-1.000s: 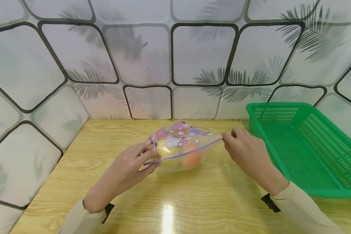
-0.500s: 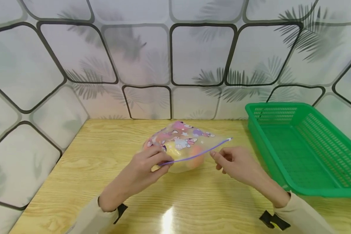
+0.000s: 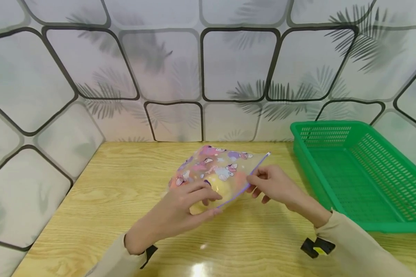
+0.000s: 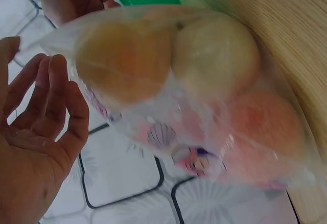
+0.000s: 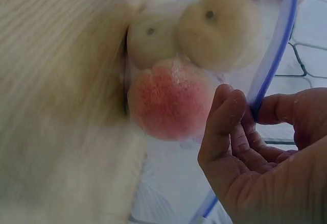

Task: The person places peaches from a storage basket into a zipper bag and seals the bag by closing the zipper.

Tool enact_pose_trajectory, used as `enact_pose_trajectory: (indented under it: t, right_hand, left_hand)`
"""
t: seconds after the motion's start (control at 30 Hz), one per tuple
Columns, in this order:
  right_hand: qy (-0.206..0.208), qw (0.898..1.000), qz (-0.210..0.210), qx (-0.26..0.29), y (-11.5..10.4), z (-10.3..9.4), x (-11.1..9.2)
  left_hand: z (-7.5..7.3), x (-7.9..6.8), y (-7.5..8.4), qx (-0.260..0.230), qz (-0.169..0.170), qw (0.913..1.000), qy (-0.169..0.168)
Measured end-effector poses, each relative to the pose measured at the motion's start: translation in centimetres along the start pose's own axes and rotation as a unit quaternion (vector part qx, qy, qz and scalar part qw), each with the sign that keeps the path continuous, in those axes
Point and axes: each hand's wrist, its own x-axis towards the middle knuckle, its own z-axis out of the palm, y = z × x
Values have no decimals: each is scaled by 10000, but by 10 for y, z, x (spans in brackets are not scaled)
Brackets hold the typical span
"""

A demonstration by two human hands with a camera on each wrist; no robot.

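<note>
A clear zip bag (image 3: 215, 161) printed with pink and purple cartoon figures lies on the wooden table, bulging with several peaches. One red peach (image 5: 171, 99) and two pale yellow ones show through the plastic in the right wrist view. The bag's purple zip strip (image 5: 278, 43) runs along the edge facing me. My right hand (image 3: 275, 186) pinches this strip partway along, between thumb and forefinger. At the strip's near end, my left hand (image 3: 180, 206) has its fingers spread over the bag's corner, thumb apart from them; the left wrist view shows relaxed fingers (image 4: 48, 91) beside the plastic.
A green plastic basket (image 3: 327, 188) with perforated sides stands on the right of the table (image 3: 124, 165). Behind and to the left rises a wall covering (image 3: 239, 65) with dark rounded outlines and leaf prints.
The right hand left the strip's far corner, moved inward and now pinches it partway along. The left hand moved right and nearer, loosening its grip on the near end. The bag has turned, its strip now steeper.
</note>
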Motion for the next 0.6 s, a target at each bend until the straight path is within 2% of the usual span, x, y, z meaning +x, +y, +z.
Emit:
enact_pose_trajectory:
  t: [0.1, 0.17, 0.3, 0.4, 0.47, 0.53, 0.6]
  right_hand:
    - [-82, 9968, -357, -707, -7, -11, 5]
    - [-224, 9881, -628, -1388, -13, -23, 11]
    - [-590, 9508, -1396, -2703, -22, -49, 25]
    - [-726, 9287, -1809, -3154, -29, -68, 36]
    - [-760, 9206, -1977, -3281, -34, -80, 40]
    - [-677, 9127, -2206, -3372, -38, -89, 44]
    - [-520, 8967, -2593, -3550, -42, -97, 48]
  left_hand:
    - [-13, -9, -8, -9, -404, 9991, 122]
    - [-21, -14, -16, 78, -781, 9967, 223]
    - [-36, -26, -29, 643, -1657, 9839, 195]
    - [-43, -34, -35, 938, -2136, 9724, -36]
    - [-45, -38, -36, 979, -2353, 9668, -192]
    - [-47, -40, -36, 995, -2508, 9624, -320]
    - [-48, -41, -36, 1014, -2629, 9586, -415]
